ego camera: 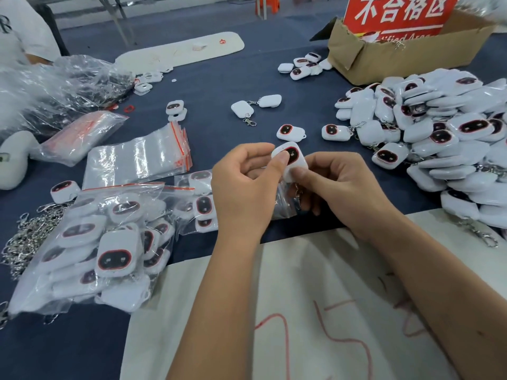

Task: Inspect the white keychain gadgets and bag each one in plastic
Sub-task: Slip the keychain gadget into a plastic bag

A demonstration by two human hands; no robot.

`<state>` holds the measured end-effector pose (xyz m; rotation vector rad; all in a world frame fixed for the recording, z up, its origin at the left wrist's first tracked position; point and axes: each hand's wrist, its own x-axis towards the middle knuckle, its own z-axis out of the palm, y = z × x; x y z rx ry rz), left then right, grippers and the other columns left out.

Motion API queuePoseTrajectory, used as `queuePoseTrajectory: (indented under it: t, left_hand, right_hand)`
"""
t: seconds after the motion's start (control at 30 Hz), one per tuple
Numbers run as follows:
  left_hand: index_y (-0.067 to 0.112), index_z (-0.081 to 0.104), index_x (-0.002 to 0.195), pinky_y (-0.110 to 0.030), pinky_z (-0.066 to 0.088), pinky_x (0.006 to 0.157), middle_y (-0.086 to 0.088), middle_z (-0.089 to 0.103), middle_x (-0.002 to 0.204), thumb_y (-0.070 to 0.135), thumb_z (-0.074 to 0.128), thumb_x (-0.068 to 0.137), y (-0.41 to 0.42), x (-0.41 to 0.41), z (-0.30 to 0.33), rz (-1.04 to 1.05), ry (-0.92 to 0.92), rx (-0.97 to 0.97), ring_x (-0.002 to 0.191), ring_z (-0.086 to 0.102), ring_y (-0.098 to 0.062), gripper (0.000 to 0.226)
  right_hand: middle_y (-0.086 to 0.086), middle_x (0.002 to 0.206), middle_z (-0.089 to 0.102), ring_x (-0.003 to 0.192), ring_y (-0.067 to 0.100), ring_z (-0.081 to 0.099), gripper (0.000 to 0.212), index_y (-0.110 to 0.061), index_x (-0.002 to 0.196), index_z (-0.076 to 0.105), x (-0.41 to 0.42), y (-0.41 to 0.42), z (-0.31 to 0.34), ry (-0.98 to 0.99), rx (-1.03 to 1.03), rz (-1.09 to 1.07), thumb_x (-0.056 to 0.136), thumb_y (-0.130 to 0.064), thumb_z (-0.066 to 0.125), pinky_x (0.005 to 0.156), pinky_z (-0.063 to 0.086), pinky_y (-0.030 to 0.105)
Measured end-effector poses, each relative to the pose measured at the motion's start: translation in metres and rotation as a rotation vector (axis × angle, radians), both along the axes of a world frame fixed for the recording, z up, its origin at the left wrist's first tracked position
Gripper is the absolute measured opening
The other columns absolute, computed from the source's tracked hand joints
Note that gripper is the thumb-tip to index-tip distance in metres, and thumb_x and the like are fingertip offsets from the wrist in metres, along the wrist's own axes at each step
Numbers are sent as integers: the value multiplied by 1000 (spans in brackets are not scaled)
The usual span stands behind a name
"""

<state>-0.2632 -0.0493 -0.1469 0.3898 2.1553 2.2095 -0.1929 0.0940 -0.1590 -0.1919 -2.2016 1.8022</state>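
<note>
A white keychain gadget (291,160) with a dark red-rimmed window is held between both hands above the blue table. My left hand (247,185) pinches its upper left corner with the thumb on the window. My right hand (340,187) pinches its lower edge, and its metal clasp (297,193) hangs below. A clear plastic bag (284,202) lies under my hands, partly hidden. Empty zip bags with red strips (140,160) are stacked to the left. A big heap of unbagged gadgets (439,133) lies at the right.
Bagged gadgets (104,250) pile up at the front left beside loose metal chains (24,237). A cardboard box (389,56) with a red sign stands at the back right. Loose gadgets (256,105) dot the middle. Another person's sleeve (24,31) shows at the far left. White paper (301,311) covers the near edge.
</note>
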Motion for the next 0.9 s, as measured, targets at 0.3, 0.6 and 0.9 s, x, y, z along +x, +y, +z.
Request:
queuePoseTrajectory:
  t: [0.3, 0.6, 0.9]
  left_hand:
    - [19, 80, 94, -25, 58, 76, 0, 81, 91, 7, 80, 86, -5, -1, 1, -165, 35, 60, 86, 77, -15, 15]
    - [18, 81, 98, -33, 62, 77, -2, 80, 89, 6, 67, 95, -9, -2, 3, -181, 6, 0, 82, 75, -20, 20]
    - [8, 81, 100, -18, 53, 58, -3, 79, 79, 0, 62, 98, -11, -5, 4, -153, -28, -16, 63, 70, -10, 21]
  right_hand:
    - [7, 80, 77, 60, 21, 64, 18, -4, 95, 72, 0, 0, 1, -20, -22, 25, 104, -17, 64, 50, 49, 24]
    - [24, 84, 72, 62, 25, 63, 36, 0, 92, 72, 3, -2, 5, 16, -47, 145, 100, -32, 57, 52, 48, 32]
    - [17, 77, 74, 58, 27, 64, 42, 2, 88, 72, 4, -2, 5, 30, -88, 174, 101, -33, 54, 49, 46, 30]
